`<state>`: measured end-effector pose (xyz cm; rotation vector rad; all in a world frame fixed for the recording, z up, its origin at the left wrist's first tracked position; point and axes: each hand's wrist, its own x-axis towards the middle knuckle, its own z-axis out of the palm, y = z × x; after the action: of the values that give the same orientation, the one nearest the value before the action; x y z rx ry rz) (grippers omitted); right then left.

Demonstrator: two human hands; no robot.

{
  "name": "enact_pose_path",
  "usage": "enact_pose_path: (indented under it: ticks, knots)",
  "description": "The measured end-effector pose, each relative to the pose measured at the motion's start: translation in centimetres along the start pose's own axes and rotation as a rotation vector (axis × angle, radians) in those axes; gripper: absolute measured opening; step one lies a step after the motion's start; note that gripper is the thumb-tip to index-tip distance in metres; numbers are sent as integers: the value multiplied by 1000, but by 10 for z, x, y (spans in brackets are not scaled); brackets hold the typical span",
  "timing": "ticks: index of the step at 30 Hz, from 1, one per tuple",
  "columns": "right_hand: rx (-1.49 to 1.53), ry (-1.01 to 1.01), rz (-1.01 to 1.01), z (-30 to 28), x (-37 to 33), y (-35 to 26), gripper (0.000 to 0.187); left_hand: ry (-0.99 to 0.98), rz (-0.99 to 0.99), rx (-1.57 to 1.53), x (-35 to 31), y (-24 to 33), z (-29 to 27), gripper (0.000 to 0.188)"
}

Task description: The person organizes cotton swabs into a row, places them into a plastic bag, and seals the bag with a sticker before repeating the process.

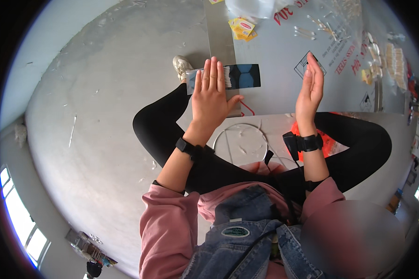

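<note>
A flat packet of cotton swabs (245, 76), dark blue at one end with a clear part showing white sticks, lies at the near left edge of the grey table (274, 95). My left hand (210, 100) is laid flat over the packet's left part, fingers straight and thumb out to the right; it hides that part. Whether it presses on the packet, I cannot tell. To the right, my right hand (310, 93) is raised above the table with its fingers extended upward and nothing in it. Both wrists wear black straps.
Yellow printed cards (242, 29) lie at the table's far left, beside clear plastic bags (256, 7). Loose cotton swabs (328, 28) are scattered farther right, with bundled swabs (395, 65) at the right edge. An orange-red bag (329, 143) sits below, between my legs.
</note>
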<state>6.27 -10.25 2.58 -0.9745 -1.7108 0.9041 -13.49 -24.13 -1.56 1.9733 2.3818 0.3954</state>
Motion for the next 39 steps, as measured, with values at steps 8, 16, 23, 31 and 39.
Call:
enact_pose_path:
  ticks: [8, 16, 23, 31, 39]
  knots:
    - [-83, -174, -68, 19, -24, -4, 31, 266, -311, -619, -1, -44, -27, 64]
    - [55, -378, 161, 59, -43, -10, 28, -57, -806, -1578, -5, -67, -16, 54]
    - [-213, -230, 29, 52, 0, 8, 24, -88, -867, -1522, 4, -61, -9, 36]
    - [-691, -207, -55, -38, 134, 88, 31, -34, -970, -1550, 1, -60, -8, 36]
    - [-529, -364, 22, -8, 164, 79, 20, -58, -1005, -1542, -4, -64, 3, 29]
